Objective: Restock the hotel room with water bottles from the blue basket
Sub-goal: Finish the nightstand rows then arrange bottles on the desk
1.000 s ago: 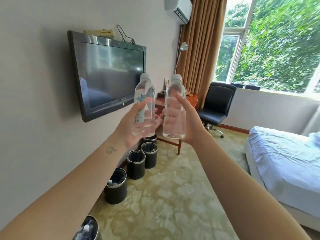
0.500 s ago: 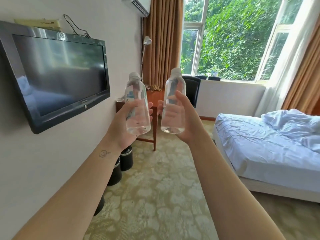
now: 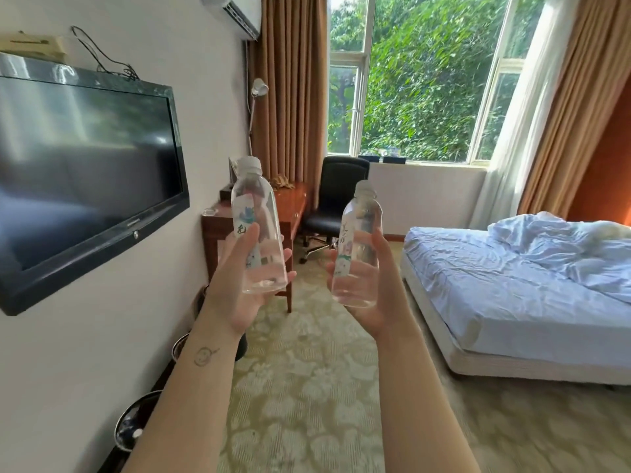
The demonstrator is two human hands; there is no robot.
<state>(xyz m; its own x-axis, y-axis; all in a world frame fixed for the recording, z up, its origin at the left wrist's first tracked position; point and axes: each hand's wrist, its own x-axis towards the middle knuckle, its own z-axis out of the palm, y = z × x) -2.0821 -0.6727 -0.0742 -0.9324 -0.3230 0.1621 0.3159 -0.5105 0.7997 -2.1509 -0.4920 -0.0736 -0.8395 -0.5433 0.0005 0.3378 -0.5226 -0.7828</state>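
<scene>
The left grip (image 3: 239, 288) held the left bottle (image 3: 257, 230) upright, the right grip (image 3: 374, 295) the right bottle (image 3: 360, 247) (slightly lower), both in mid-air. The bottles had drawn apart and the desk (image 3: 294, 199) had come nearer, so placing seemed close.

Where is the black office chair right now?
The black office chair stands at the room's far end below the window, just right of the wooden desk, in the head view's centre.

Our left hand (image 3: 239, 288) grips one water bottle (image 3: 256, 230) upright, and our right hand (image 3: 374, 295) grips a second bottle (image 3: 359, 249) a touch lower, the two apart. Ahead we see a wooden desk (image 3: 294, 200) and a black chair (image 3: 338, 194); a bed (image 3: 495, 288) lies to the right.
</scene>
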